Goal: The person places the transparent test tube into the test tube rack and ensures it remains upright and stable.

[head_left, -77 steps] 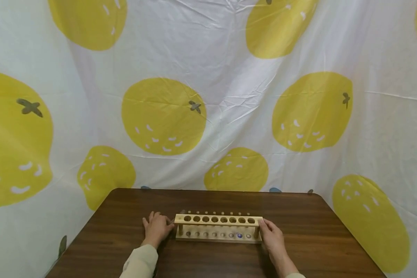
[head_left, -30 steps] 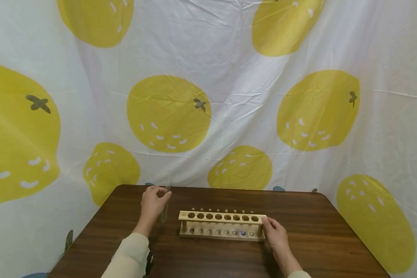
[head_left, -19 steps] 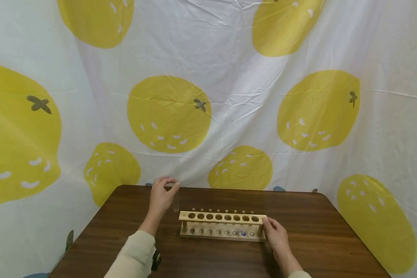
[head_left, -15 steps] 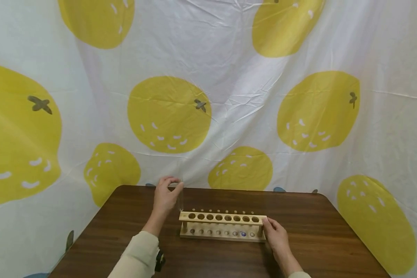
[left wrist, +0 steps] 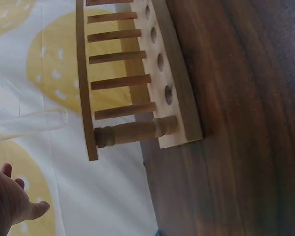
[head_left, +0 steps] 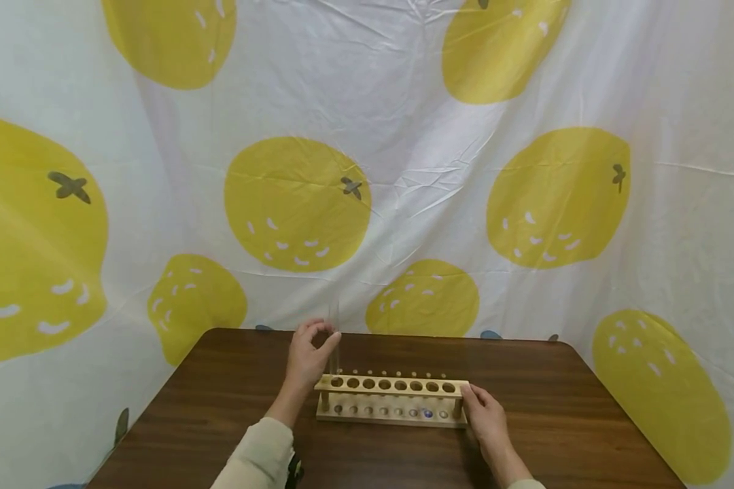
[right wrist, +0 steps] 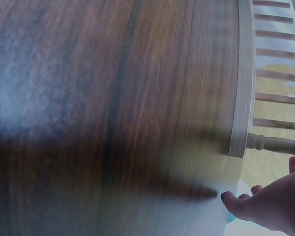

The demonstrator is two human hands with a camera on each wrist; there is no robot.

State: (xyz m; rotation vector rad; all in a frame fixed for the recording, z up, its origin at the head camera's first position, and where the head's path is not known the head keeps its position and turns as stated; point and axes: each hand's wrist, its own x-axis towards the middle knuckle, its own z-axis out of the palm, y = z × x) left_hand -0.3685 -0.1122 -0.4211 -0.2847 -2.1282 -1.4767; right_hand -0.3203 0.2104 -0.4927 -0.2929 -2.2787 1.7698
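A wooden test tube rack [head_left: 391,386] stands on the table with a row of round holes along its top board. My left hand [head_left: 307,356] pinches a clear glass test tube [head_left: 334,350], held upright above the leftmost hole. In the left wrist view, the rounded end of the test tube [left wrist: 37,123] is just short of the rack's top board [left wrist: 83,88], and part of my left hand [left wrist: 12,199] shows below. My right hand [head_left: 486,418] grips the right end of the top board with thumb and fingers.
A dark wood-grain table [head_left: 556,407] carries the rack. Behind the rack's holes runs a line of short pegs [head_left: 399,374]. A blue spot [head_left: 428,413] shows in one lower socket. A white curtain printed with lemons [head_left: 296,204] hangs behind the table.
My left hand has lifted the test tube from the table left of the rack and carried it rightward to above the leftmost hole. My right hand has stayed at the rack's right end.
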